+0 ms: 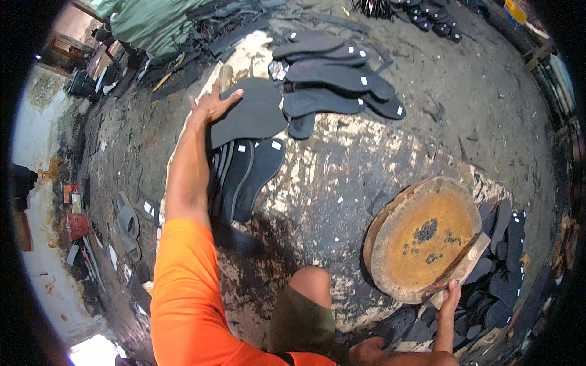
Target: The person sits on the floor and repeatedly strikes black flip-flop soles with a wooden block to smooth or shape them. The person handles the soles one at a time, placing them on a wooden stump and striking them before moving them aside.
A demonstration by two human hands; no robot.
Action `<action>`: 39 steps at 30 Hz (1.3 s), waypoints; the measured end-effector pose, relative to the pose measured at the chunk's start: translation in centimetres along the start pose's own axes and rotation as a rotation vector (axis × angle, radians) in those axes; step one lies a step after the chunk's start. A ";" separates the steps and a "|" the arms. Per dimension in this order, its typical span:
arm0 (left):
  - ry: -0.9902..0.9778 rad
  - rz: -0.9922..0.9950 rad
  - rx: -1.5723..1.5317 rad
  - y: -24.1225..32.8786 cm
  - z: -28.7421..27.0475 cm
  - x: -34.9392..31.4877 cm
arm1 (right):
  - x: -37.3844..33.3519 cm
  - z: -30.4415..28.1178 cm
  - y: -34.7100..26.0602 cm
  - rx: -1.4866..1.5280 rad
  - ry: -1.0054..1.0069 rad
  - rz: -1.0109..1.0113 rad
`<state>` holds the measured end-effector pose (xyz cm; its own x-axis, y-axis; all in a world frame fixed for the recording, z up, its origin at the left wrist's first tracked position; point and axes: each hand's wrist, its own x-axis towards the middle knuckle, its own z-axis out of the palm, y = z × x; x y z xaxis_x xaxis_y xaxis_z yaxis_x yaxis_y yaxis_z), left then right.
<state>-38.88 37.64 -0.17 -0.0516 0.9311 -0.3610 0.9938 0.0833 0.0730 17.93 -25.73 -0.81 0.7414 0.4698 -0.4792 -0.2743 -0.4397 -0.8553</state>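
Note:
My left hand [213, 106] lies with its fingers spread on the left edge of a flat black rubber sheet [253, 116]. Under and below that sheet stand several black shoe soles [259, 171] with small white tags, lined up side by side. A further pile of tagged black soles [329, 76] sits just right of the sheet. My right hand [449, 301] is closed around the lower end of a pale wooden bat-like piece [469, 261]. That piece rests against the edge of a round wooden chopping block [397, 244] with dark marks on its top.
The worn, paint-flecked board [329, 183] carries the soles and block. More black soles [506, 262] are heaped beyond the block at the right. Grey sandals [127, 222] lie on the floor at left, and a green tarp [155, 27] hangs at the far left.

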 end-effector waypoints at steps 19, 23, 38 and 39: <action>0.362 0.413 0.165 14.2 16.0 -35.9 | 3.8 -1.6 3.7 0.143 -0.239 -0.183; 0.213 0.489 -0.015 12.4 13.8 -35.1 | 3.3 -0.3 3.4 0.208 -0.319 -0.167; 0.071 0.976 -0.242 30.2 9.8 -40.5 | 2.0 -0.6 2.8 0.279 -0.351 -0.156; 0.034 1.041 -0.222 33.7 10.3 -40.5 | 2.6 -0.7 3.4 0.304 -0.360 -0.228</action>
<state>-2.31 -0.95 7.30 0.8071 0.5904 0.0026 0.5102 -0.6997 0.5001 19.34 -26.59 -4.83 0.5600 0.7849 -0.2653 -0.3354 -0.0781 -0.9388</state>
